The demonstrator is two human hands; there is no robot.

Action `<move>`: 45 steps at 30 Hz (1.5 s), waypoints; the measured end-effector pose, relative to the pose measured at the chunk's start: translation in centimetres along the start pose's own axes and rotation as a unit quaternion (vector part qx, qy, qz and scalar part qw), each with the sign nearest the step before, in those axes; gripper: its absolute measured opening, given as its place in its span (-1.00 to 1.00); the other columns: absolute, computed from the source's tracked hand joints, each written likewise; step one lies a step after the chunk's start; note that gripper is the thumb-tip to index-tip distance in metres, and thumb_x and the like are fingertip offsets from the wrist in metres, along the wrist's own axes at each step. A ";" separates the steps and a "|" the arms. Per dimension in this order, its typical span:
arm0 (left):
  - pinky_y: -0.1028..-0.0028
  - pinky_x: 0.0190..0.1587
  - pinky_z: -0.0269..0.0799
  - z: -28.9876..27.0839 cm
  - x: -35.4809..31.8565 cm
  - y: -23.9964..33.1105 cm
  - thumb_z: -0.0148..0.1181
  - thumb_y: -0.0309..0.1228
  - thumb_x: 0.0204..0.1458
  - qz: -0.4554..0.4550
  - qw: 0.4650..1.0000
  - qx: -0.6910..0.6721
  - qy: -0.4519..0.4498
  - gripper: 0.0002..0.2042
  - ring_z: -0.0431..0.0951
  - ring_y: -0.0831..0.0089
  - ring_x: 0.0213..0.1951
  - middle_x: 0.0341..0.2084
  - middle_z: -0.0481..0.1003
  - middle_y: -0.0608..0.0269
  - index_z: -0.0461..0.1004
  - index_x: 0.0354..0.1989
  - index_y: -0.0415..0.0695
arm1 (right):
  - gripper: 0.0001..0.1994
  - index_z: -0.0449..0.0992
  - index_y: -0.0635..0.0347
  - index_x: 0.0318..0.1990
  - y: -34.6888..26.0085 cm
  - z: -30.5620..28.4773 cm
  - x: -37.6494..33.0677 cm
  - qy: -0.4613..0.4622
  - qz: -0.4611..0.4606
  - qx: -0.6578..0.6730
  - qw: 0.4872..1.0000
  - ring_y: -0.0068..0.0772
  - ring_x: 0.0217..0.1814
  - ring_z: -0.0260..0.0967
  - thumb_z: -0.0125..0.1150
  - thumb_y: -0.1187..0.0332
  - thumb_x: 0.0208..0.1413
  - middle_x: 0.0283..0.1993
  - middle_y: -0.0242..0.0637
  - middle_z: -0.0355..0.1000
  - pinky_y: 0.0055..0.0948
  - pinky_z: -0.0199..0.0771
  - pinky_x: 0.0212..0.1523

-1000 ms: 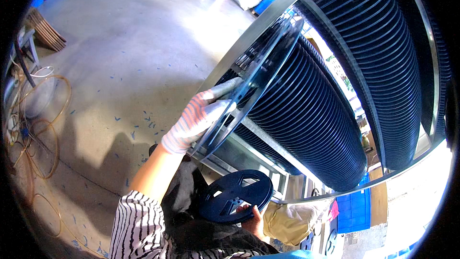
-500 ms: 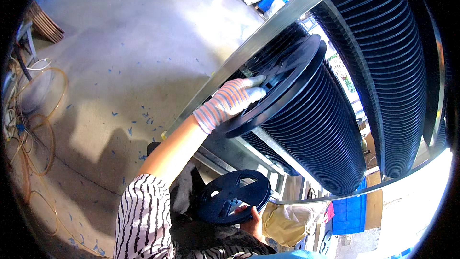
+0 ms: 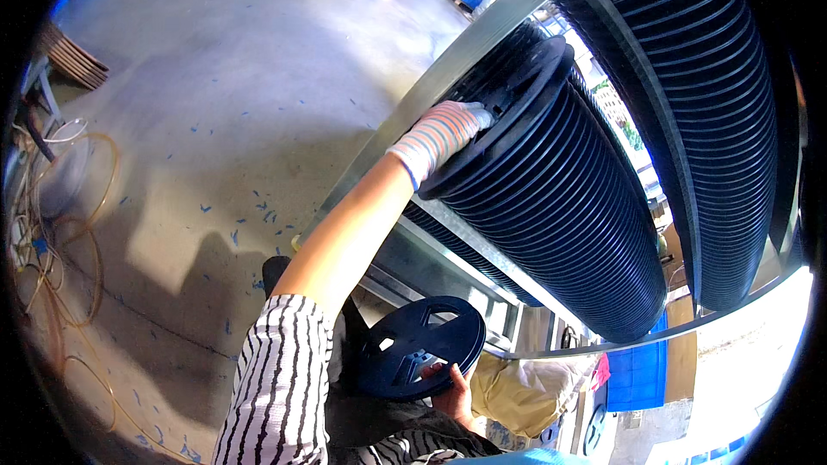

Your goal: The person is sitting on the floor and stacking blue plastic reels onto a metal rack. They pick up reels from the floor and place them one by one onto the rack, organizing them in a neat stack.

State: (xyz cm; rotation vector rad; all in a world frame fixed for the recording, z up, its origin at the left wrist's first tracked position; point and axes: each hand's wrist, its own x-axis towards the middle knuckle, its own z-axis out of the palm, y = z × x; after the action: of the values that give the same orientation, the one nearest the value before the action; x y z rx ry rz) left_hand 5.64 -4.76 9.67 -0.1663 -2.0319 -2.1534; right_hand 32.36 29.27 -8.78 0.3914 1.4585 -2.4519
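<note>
My left hand (image 3: pixel 446 133), in a striped knit glove, reaches up to the near end of a long row of black plastic reels (image 3: pixel 551 207) on a metal rack. Its fingers are bent into the hub openings of the end reel (image 3: pixel 525 112), which sits against the row; the fingertips are partly hidden. Low in front of me, my bare right hand (image 3: pixel 454 392) grips the rim of a loose black reel (image 3: pixel 418 340) with window-like cutouts. The thumb lies by the edge, and some fingers show through a cutout. This reel is tilted above my dark-clothed lap.
A metal rail (image 3: pixel 482 52) of the rack slants along the reels. Another row of black reels (image 3: pixel 689 120) stands at the right. Loose hoses (image 3: pixel 95 232) lie at the left; blue scraps dot the floor (image 3: pixel 215 120). A yellowish sack (image 3: pixel 512 396) and blue bin (image 3: pixel 636 375) are lower right.
My left hand has moved up and right, bringing the end reel from a tilted, spaced position against the row. My right hand keeps the loose reel in nearly the same place.
</note>
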 end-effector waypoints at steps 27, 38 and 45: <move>0.31 0.19 0.20 13.2 -35.7 -21.7 0.06 0.12 0.06 -0.222 0.964 0.066 -0.133 -0.16 0.29 0.02 0.18 0.08 0.32 -0.27 0.04 0.28 -0.37 | -0.54 0.08 -0.06 0.21 -2.5 4.8 -3.1 -0.018 -0.067 -0.090 0.993 -0.24 -0.27 0.49 0.07 0.30 0.20 -0.18 -0.21 0.42 -0.21 0.52 -0.17; 0.35 0.27 0.12 12.3 -31.8 -19.2 0.33 -0.21 -0.06 -0.157 0.983 0.053 -0.074 -0.18 0.21 0.18 0.27 0.23 0.24 -0.01 0.02 0.34 -0.18 | -0.23 -0.18 -0.16 0.37 -3.2 3.7 -5.0 -0.115 -0.105 -0.089 0.984 -0.01 -0.07 0.46 0.19 0.17 0.12 0.02 -0.01 0.36 -0.08 0.51 -0.06; 0.25 0.12 0.39 5.7 -35.5 -8.4 0.20 -0.25 0.05 -0.121 0.861 -0.494 -0.005 -0.54 0.47 0.28 0.00 -0.08 0.46 0.12 0.35 0.10 -0.19 | -0.59 0.13 -0.08 0.20 -5.1 1.0 -4.8 -0.092 -0.074 -0.050 0.992 -0.19 -0.16 0.45 -0.03 0.09 0.26 -0.12 -0.20 0.40 -0.25 0.51 -0.25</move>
State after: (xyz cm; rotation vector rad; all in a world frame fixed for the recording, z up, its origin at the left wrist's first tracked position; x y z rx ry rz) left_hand 38.41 3.15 -5.28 -0.0407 -0.7668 -3.1336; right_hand 34.88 31.20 -2.46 0.0357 1.5719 -2.4372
